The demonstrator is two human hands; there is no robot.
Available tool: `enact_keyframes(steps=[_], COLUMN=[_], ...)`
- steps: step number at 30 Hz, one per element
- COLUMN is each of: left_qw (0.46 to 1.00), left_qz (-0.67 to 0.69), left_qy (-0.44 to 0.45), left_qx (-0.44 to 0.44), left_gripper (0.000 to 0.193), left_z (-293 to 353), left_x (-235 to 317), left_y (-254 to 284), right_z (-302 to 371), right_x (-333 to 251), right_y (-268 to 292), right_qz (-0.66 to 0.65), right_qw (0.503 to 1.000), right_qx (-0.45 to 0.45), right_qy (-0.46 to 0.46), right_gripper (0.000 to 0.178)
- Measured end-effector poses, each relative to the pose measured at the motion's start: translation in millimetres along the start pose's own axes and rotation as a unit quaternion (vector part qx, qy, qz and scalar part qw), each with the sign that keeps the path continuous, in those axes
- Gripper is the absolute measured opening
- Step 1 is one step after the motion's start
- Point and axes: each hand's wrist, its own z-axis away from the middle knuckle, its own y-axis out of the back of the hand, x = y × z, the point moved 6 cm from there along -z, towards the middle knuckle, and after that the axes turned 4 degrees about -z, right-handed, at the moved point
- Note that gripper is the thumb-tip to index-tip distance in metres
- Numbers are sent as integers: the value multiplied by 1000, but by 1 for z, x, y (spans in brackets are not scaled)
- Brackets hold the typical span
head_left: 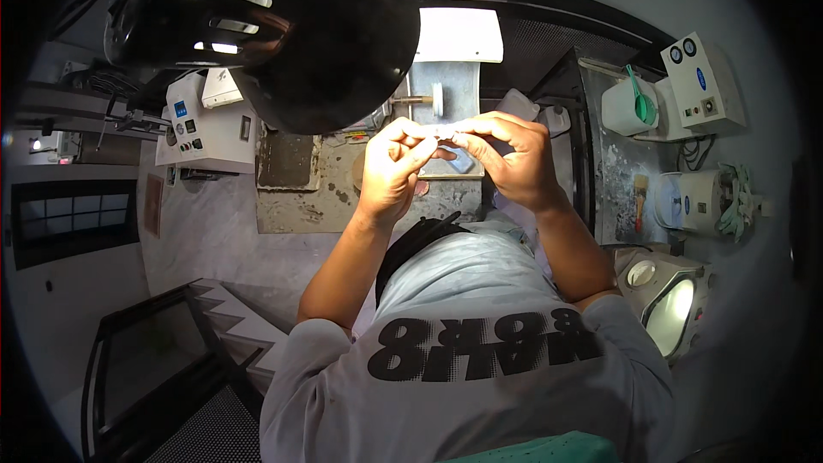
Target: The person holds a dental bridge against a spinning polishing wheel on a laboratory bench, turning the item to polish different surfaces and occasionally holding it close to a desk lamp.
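My left hand and my right hand meet in front of my chest, under a black lamp shade. Between their fingertips is a small pale piece, brightly lit and too small to name. Thumb and forefinger of each hand are closed on it from either side. Just beyond the hands a white wheel sits on a spindle over a grey tray. Below the fingers part of a blue thing shows; its kind is hidden.
A white machine with knobs stands at the left. On the right are a white bucket with a green scoop, a box with two gauges, a brush and a cabinet with a lit window. A stained board covers the bench's left.
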Motion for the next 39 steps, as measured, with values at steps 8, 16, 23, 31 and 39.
enact_keyframes(steps=[8, 16, 23, 31, 39], left_qw=[1000, 1000, 1000, 1000, 999], left_qz=[-21, 0, -5, -4, -36], left_qy=[22, 3, 14, -6, -17], left_qx=[-1, 17, 16, -2, 4], left_gripper=[7, 10, 9, 8, 7], left_z=[13, 18, 22, 24, 25], left_x=[6, 3, -1, -2, 0], left_y=[-7, -10, -10, -17, -14], right_z=[8, 16, 21, 25, 27], right_x=[-15, -19, -20, -20, -19], right_y=[4, 6, 7, 9, 8], right_qz=[7, 19, 23, 45, 52], right_qw=[1000, 999, 999, 998, 998], right_qx=[-11, 1, -3, -1, -11], right_qy=[21, 35, 28, 35, 40], right_gripper=[9, 9, 10, 9, 9])
